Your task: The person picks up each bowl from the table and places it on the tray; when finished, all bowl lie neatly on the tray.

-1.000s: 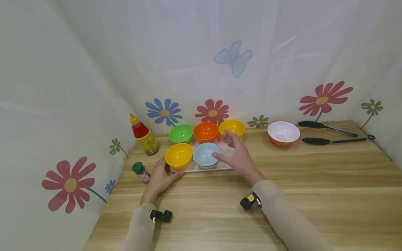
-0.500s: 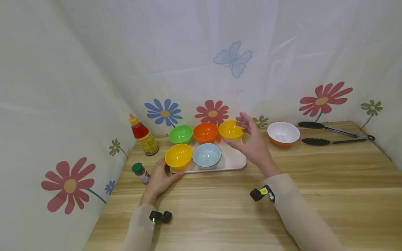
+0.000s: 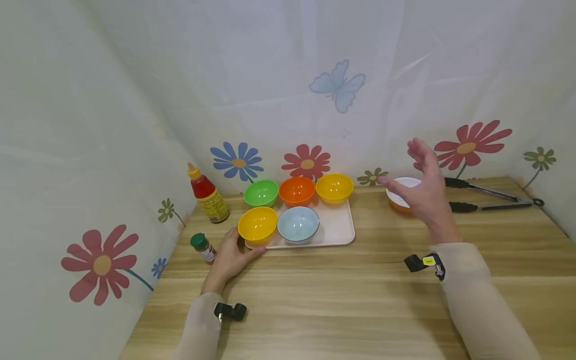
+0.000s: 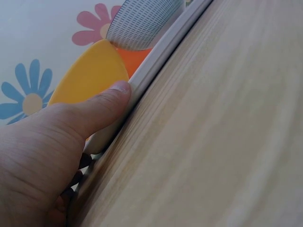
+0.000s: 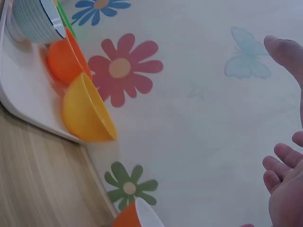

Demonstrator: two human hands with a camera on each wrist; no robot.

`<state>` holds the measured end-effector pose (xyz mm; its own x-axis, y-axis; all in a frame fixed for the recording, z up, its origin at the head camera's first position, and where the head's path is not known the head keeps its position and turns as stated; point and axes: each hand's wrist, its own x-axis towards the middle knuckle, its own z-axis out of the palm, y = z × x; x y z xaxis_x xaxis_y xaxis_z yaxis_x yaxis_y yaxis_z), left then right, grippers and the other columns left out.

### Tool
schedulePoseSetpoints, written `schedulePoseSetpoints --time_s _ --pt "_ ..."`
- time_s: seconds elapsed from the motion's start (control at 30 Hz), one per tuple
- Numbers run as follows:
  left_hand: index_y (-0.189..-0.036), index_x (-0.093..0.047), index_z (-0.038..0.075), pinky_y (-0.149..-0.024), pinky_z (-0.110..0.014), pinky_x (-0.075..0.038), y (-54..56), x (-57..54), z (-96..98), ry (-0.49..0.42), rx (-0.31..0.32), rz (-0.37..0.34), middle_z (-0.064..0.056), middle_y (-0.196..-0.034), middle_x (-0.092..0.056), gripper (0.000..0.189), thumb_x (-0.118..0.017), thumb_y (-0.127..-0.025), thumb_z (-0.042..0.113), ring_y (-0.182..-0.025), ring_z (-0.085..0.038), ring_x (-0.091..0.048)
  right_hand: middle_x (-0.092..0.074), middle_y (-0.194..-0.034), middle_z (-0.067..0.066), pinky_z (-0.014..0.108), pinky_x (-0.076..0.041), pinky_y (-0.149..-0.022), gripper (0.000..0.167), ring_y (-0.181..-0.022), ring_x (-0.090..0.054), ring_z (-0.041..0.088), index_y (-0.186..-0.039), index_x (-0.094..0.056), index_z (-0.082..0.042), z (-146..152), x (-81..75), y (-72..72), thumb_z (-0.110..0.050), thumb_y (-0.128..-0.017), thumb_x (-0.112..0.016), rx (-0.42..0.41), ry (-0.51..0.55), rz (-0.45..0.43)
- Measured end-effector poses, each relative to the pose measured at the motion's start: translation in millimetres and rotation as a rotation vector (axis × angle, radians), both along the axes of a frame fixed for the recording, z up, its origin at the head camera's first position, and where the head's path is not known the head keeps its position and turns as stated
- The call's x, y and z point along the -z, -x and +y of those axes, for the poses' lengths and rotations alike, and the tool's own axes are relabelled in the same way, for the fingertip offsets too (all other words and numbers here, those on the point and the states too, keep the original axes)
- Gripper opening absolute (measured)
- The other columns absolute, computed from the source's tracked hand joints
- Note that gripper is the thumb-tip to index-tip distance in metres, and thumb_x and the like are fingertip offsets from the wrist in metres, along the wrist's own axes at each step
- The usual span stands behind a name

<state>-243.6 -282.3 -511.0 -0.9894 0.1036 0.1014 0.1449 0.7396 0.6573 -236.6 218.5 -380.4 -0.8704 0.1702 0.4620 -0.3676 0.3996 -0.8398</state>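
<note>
At the front left corner of a pale tray [image 3: 339, 230], my left hand [image 3: 230, 259] grips the edge. Its thumb [image 4: 106, 104] lies along the front rim beside a yellow bowl [image 3: 257, 223]; the other fingers are mostly hidden at the tray's left side. The tray also bears a light blue bowl [image 3: 298, 225], a green bowl [image 3: 261, 193], an orange bowl [image 3: 297, 191] and a second yellow bowl [image 3: 334, 188]. My right hand [image 3: 427, 200] is raised with nothing in it, fingers apart from the thumb. Seen from the head, it partly covers a white-and-orange bowl [image 3: 399, 202].
A red sauce bottle [image 3: 208, 195] with a yellow cap stands left of the tray. In front of it, beside my left hand, is a small green-capped jar [image 3: 203, 248]. Black-tipped tongs [image 3: 495, 192] lie at the back right. A flowered curtain [image 3: 270, 90] borders the table.
My right hand has moved right, from over the tray to in front of the white-and-orange bowl. The left hand keeps its place at the tray corner, and the bowls stand as before.
</note>
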Motion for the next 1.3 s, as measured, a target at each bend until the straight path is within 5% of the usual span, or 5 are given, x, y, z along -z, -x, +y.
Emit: schedulePoseSetpoints --time_s 0.23,0.43,0.7,1.0,1.3 --pt "-0.171 -0.040 0.011 -0.135 -0.059 -0.033 0.4 1.5 -1.4 0.003 0.008 0.009 -0.015 -0.171 -0.048 0.109 -0.091 -0.089 0.061 -0.158 -0.040 -0.045 -0.038 -0.179 0.003 0.032 -0.030 -0.135 0.107 -0.165 -0.037 0.022 -0.177 -0.025 -0.028 43 -1.2 -5.3 -0.028 -0.094 -0.093 0.111 0.031 -0.065" --pt "-0.171 -0.041 0.011 -0.135 -0.060 -0.033 0.5 2.2 -2.4 -0.001 0.009 0.013 -0.015 -0.170 -0.049 0.109 -0.091 -0.089 0.061 -0.158 -0.039 -0.045 -0.029 -0.182 0.001 0.041 -0.023 -0.140 0.109 -0.169 -0.028 0.022 -0.178 -0.021 -0.032 61 2.5 -6.4 -0.033 -0.095 -0.091 0.148 0.034 -0.124" --pt "-0.171 -0.040 0.011 -0.135 -0.059 -0.033 -0.1 -0.4 -0.3 0.004 0.004 0.002 -0.015 -0.171 -0.047 0.108 -0.091 -0.089 0.060 -0.159 -0.039 -0.044 -0.020 -0.186 0.006 0.065 -0.019 -0.138 0.112 -0.171 -0.020 0.037 -0.180 -0.013 -0.026 67 27.9 5.5 -0.043 -0.098 -0.087 0.087 0.072 -0.232" --pt "-0.172 -0.039 0.012 -0.135 -0.060 -0.031 -1.3 -2.3 1.4 0.006 -0.001 -0.008 -0.014 -0.173 -0.045 0.109 -0.091 -0.090 0.060 -0.160 -0.039 -0.042 -0.017 -0.186 0.013 0.063 -0.016 -0.139 0.119 -0.172 -0.017 0.036 -0.180 -0.010 -0.018 73 63.1 19.0 -0.042 -0.096 -0.091 0.034 0.064 -0.271" --pt "-0.172 -0.039 0.012 -0.136 -0.060 -0.031 -2.2 -3.0 1.4 0.002 -0.005 -0.015 -0.015 -0.173 -0.046 0.109 -0.090 -0.089 0.062 -0.160 -0.039 -0.042 -0.012 -0.185 0.025 0.067 -0.018 -0.137 0.130 -0.170 -0.016 0.047 -0.178 0.000 -0.005 71 87.9 29.2 -0.043 -0.094 -0.091 -0.002 -0.054 -0.310"
